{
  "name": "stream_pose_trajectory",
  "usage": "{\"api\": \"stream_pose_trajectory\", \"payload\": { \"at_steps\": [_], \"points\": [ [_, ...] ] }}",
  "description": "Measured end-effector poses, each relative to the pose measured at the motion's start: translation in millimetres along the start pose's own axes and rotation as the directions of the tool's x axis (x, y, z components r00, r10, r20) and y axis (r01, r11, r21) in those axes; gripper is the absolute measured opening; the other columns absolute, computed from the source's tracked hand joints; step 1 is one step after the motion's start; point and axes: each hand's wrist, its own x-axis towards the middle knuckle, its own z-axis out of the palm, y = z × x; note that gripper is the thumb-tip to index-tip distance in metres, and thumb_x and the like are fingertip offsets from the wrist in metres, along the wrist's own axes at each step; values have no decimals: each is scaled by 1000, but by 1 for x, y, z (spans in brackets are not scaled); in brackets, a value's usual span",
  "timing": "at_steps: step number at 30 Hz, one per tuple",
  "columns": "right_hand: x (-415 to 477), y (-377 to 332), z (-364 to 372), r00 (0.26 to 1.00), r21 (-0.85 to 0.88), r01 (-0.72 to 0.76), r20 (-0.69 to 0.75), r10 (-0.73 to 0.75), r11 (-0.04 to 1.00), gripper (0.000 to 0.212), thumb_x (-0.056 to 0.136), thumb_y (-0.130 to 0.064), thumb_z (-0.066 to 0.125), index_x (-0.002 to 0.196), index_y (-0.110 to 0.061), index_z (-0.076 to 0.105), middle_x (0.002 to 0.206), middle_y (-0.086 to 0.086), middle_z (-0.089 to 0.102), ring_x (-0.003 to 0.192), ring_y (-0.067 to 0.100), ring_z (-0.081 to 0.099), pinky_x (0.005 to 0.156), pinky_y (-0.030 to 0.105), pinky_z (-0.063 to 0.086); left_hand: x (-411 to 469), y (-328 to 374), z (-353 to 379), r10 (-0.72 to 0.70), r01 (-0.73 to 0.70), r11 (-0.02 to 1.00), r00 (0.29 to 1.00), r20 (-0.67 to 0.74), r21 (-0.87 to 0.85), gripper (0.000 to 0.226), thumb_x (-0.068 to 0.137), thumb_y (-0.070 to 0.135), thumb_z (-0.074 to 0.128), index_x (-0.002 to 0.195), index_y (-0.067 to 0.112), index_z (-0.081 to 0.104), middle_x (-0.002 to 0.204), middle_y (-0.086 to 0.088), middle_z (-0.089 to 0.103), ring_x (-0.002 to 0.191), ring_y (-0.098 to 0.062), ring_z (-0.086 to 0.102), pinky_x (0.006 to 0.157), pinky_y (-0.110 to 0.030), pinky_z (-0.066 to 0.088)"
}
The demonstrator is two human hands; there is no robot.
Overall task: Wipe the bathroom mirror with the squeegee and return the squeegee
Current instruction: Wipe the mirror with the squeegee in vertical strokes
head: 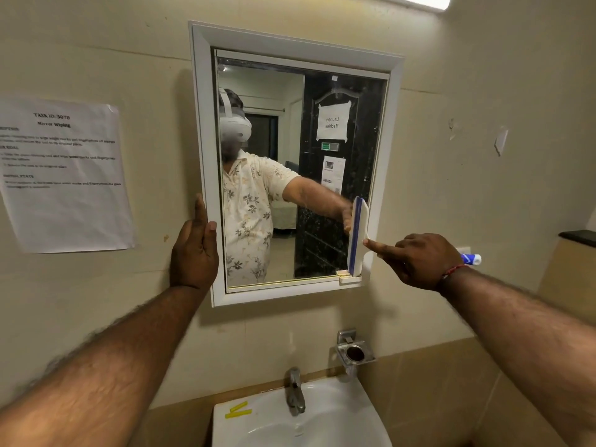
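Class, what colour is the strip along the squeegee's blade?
Blue, on the white squeegee; the head view shows it.

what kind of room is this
Most likely a bathroom: a white-framed mirror hangs on the wall above a white washbasin with a metal tap, and a metal holder is fixed to the wall beside it.

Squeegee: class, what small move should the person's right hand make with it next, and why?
Probably draw the squeegee leftward across the mirror. The right hand grips it with the blade upright against the glass at its right edge, low down, so nearly all the glass lies to its left. The left hand rests flat on the frame's left side, seemingly steadying it.
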Motion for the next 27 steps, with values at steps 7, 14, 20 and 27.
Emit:
{"api": "stream_pose_trajectory", "payload": {
  "at_steps": [7, 14, 20, 27],
  "points": [
    [0, -19, -20, 999, 21, -41, -31, 42, 999, 54, 112, -47, 32, 165, -44, 25, 65, -6, 58, 55, 17, 54, 51, 29, 48, 4, 7, -14, -22, 21, 1000, 996, 82, 9, 60, 115, 34, 46, 171, 26, 27, 96, -10, 61, 84, -26, 56, 78, -34, 41],
    [46, -49, -70, 962, 145, -94, -241, 128, 985, 53, 111, -52, 32, 164, -45, 37, 72, -4, 64, 59, 19, 55, 58, 28, 33, 44, 15, -47, 94, -113, 991, 967, 235, 69, 66, 112, 40, 52, 172, 25, 29, 150, -14, 56, 132, -33, 58, 105, -46, 52],
    [127, -99, -134, 792, 580, -255, -333, 512, 773, 48, 112, -45, 48, 159, -51, 43, 69, -8, 63, 56, 12, 56, 53, 30, 46, 143, 73, -57, 244, -252, 962, 966, 84, 106, 59, 115, 26, 47, 171, 20, 31, 169, -13, 39, 150, -36, 42, 122, -49, 41],
    [207, -135, -201, 683, 941, -142, -131, 719, 307, 44, 115, -38, 42, 159, -41, 46, 106, -1, 76, 78, 8, 65, 70, 28, 56, 248, 130, -80, 369, -367, 923, 929, 4, 120, 57, 115, 18, 41, 171, 20, 29, 175, -4, 34, 160, -28, 33, 130, -41, 31]
  ]
}}
